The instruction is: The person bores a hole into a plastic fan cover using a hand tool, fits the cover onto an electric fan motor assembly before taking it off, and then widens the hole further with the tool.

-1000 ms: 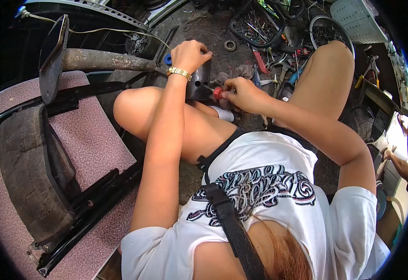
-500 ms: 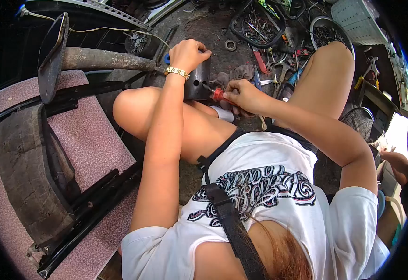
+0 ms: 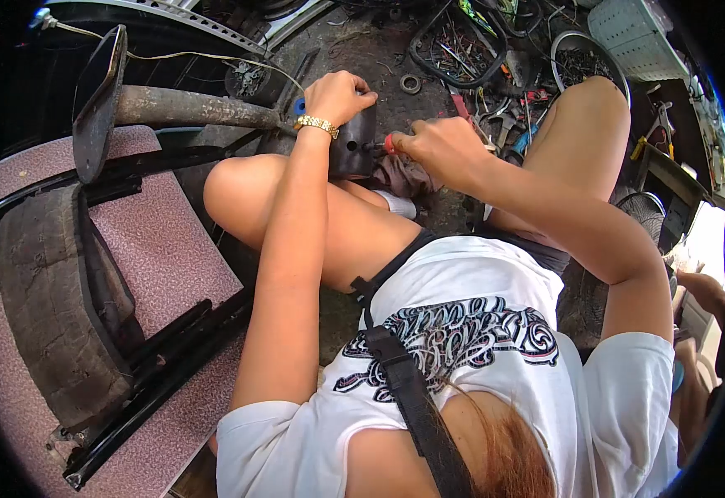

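On a dark, grimy floor (image 3: 371,50) in a crowded workshop space, a black cylinder (image 3: 352,158) is standing between the seated person's legs, just beyond the near shin. The left hand (image 3: 339,98), wearing a gold-coloured bracelet (image 3: 317,126) at the wrist, is curling over the cylinder's upper end; its far fingers are hiding, so I cannot tell whether it is gripping or only pressing. The right hand (image 3: 445,148) is clasping the red handle of a screwdriver (image 3: 390,144), whose shaft is pointing at the cylinder's side beside a round hole; where exactly the tip is sitting, I cannot tell. A crumpled brown cloth (image 3: 404,181) is lying below the screwdriver.

Farther out, a ring (image 3: 410,84) is resting on the floor, a black tray (image 3: 417,51) is holding loose metal pieces, and a metal basin (image 3: 554,51) is carrying small dark parts near a pale perforated basket (image 3: 633,43).

At left, a pink speckled board (image 3: 171,220) is supporting a worn dark band (image 3: 51,307) and black metal bars (image 3: 142,402), while a rusty post (image 3: 196,108) is leaning above its far edge. At right, another person's bare limb (image 3: 703,290) is showing.
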`<state>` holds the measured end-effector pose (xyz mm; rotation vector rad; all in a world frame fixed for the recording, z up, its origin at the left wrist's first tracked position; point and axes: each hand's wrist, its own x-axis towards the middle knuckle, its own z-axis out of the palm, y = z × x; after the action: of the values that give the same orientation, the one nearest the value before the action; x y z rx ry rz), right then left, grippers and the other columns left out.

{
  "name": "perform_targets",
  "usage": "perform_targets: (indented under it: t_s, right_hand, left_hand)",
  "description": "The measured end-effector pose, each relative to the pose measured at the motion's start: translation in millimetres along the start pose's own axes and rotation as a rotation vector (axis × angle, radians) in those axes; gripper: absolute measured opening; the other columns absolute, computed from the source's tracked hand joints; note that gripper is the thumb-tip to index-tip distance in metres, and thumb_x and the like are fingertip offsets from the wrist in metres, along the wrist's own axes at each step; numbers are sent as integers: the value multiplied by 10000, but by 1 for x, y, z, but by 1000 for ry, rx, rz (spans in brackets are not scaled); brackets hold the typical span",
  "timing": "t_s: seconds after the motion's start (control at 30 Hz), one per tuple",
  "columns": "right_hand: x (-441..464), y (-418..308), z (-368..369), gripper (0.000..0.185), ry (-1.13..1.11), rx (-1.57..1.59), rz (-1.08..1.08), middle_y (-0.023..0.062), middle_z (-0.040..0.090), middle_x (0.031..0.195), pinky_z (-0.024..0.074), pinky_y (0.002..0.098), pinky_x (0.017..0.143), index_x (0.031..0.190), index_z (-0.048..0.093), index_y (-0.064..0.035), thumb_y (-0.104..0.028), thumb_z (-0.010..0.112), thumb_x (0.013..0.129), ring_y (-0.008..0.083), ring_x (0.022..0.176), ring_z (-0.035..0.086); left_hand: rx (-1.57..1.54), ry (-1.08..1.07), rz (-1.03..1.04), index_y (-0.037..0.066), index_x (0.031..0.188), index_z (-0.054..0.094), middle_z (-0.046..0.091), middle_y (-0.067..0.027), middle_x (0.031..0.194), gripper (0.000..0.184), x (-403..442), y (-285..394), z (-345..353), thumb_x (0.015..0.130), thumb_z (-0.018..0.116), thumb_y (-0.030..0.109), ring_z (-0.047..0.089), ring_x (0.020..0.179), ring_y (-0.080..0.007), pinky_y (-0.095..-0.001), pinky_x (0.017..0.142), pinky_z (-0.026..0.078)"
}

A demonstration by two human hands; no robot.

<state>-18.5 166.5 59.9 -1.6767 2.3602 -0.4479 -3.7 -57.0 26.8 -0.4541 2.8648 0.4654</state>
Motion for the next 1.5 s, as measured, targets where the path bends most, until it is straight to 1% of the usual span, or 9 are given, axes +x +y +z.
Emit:
perform_targets:
  t_s: [0.27, 0.57, 0.67, 0.73, 0.93, 1.17, 1.23, 1.33, 1.5]
  right_hand:
    - [-5, -6, 9, 214, -91, 107, 165, 143, 690, 793, 533, 450, 621, 1042, 680, -194, -175, 594, 847, 333, 736, 689]
    - [-5, 0, 24, 267, -188, 603, 357, 189, 691, 925, 515, 474, 794, 1106, 663, -87, -216, 607, 879, 361, 946, 658]
    - [-3, 0, 28, 264, -82, 607, 287, 185, 695, 857, 543, 435, 681, 1097, 659, -57, -217, 606, 893, 318, 792, 696]
    - [0, 0, 24, 233, -329, 887, 518, 136, 662, 706, 492, 350, 468, 1022, 652, -28, -232, 588, 928, 211, 549, 640]
    - [5, 0, 9, 187, -534, 1490, 846, 28, 553, 556, 319, 249, 344, 903, 608, -43, -217, 564, 956, 100, 406, 478]
    - [-2, 1, 27, 208, -369, 919, 561, 123, 649, 675, 474, 353, 437, 987, 633, -62, -252, 568, 936, 213, 499, 617]
    - [-4, -1, 23, 218, -41, 440, 264, 181, 683, 787, 534, 446, 595, 1038, 653, -96, -249, 584, 899, 325, 674, 682]
    - [4, -4, 1, 229, -194, 248, 265, 179, 689, 841, 527, 486, 696, 1054, 665, -120, -237, 598, 868, 376, 806, 671]
    - [8, 29, -16, 229, -100, 284, 205, 173, 687, 820, 516, 471, 651, 1024, 680, -122, -262, 633, 849, 379, 779, 669]
  left_hand:
    - [-16, 17, -5, 190, 913, 776, 723, -121, 855, 297, -1, -3, 1, 737, 722, 423, 692, 836, -315, -407, 765, 534]
    - [27, 27, 32, 185, 904, 775, 720, -118, 838, 297, -6, 10, 3, 741, 718, 427, 693, 823, -303, -404, 747, 537]
    - [40, 36, 31, 185, 899, 774, 719, -122, 820, 311, -7, 10, 3, 747, 714, 449, 693, 818, -308, -406, 740, 537]
    - [32, 31, 20, 185, 896, 774, 719, -121, 819, 306, -8, 11, 3, 747, 714, 446, 693, 819, -311, -408, 741, 538]
    - [17, 43, 20, 182, 902, 774, 718, -126, 825, 309, -9, 10, -1, 746, 718, 442, 694, 815, -313, -410, 736, 540]
    - [5, 21, 32, 175, 910, 772, 717, -132, 829, 312, -4, 6, 1, 750, 719, 437, 694, 807, -313, -407, 731, 540]
    - [7, 23, 31, 174, 911, 772, 716, -133, 828, 314, -3, 3, 0, 750, 719, 438, 694, 808, -313, -407, 731, 539]
    - [12, 29, 53, 173, 913, 772, 716, -132, 830, 322, 0, 4, -1, 752, 717, 447, 692, 817, -314, -406, 729, 537]
    - [-77, 113, -95, 144, 898, 766, 713, -126, 810, 350, 1, -16, -13, 763, 706, 462, 687, 820, -321, -403, 726, 530]
